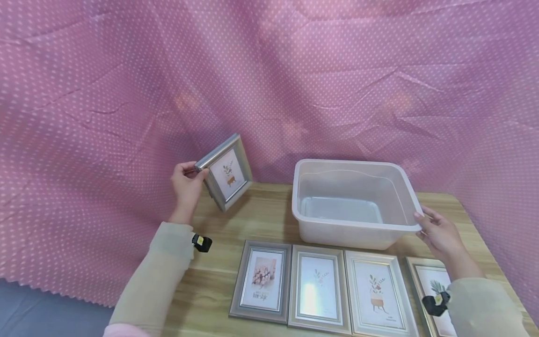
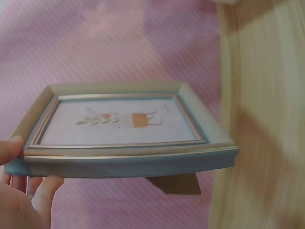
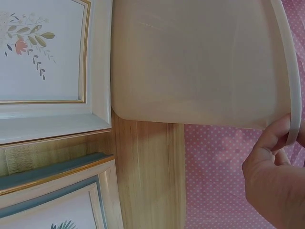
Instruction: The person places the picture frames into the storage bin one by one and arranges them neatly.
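My left hand point(image 1: 188, 185) pinches a silver picture frame point(image 1: 229, 174) by its upper left corner, thumb on the front and fingers behind. The frame is tilted above the table's back left, and its print shows a plant in an orange pot. In the left wrist view a dark support leg point(image 2: 176, 184) sticks out from the frame's back. My right hand point(image 1: 440, 234) grips the rim of a white plastic tub point(image 1: 345, 231) at its front right corner. The tub stands at the back of the table, and nothing shows inside it.
Along the table's front lie several picture frames face up: one with a pink flower print point(image 1: 263, 281), two with potted-plant prints point(image 1: 318, 290) point(image 1: 377, 295), and one with a green leaf print point(image 1: 438, 285), partly hidden by my right wrist. A pink dotted cloth point(image 1: 269, 84) hangs behind the wooden table point(image 1: 210, 276).
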The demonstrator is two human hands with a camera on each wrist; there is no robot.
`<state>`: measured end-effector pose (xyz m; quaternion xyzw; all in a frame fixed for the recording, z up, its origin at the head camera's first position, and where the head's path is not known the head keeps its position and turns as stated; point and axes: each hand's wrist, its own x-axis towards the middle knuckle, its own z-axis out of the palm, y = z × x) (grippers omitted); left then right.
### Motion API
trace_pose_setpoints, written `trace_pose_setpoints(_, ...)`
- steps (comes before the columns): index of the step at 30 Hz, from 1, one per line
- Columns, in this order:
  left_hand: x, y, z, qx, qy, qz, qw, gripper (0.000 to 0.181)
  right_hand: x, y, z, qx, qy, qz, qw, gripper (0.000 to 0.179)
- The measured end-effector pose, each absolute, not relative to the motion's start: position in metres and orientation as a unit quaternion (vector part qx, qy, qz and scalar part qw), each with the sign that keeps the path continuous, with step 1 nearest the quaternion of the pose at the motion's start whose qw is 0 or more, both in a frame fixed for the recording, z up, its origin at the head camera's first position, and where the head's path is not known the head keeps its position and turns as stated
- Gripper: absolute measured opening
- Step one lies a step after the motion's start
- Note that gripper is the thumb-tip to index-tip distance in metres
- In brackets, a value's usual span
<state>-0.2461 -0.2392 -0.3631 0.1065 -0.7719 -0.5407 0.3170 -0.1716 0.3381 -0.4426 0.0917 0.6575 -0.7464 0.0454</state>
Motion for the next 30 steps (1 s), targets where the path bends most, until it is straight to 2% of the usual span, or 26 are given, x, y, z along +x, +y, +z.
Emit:
trace_pose_setpoints(4,-0.244,-0.222,-0.351,0.080,-0.746,-0.559,0.353,0.034,-0.170,0.336,-0.443,0.092,0.651,-0.752,0.043,0.069)
trace_pose_setpoints(9,-0.238,-0.200,-0.334,0.043,-0.723,-0.580,0.373,0.033,-0.169,0.336,-0.445,0.093,0.635,-0.766,0.038,0.056)
trace_pose_setpoints(14,-0.232,-0.182,-0.320,0.024,-0.721,-0.594,0.355,0.036,-0.168,0.337,-0.447,0.093,0.630,-0.770,0.037,0.041)
trace_pose_setpoints(22,-0.224,-0.153,-0.305,0.000,-0.710,-0.614,0.345,0.037,-0.164,0.335,-0.445,0.097,0.631,-0.769,0.038,0.046)
trace_pose_setpoints(30,-0.219,-0.121,-0.295,-0.028,-0.671,-0.667,0.322,0.035,-0.160,0.333,-0.442,0.099,0.629,-0.770,0.035,0.032)
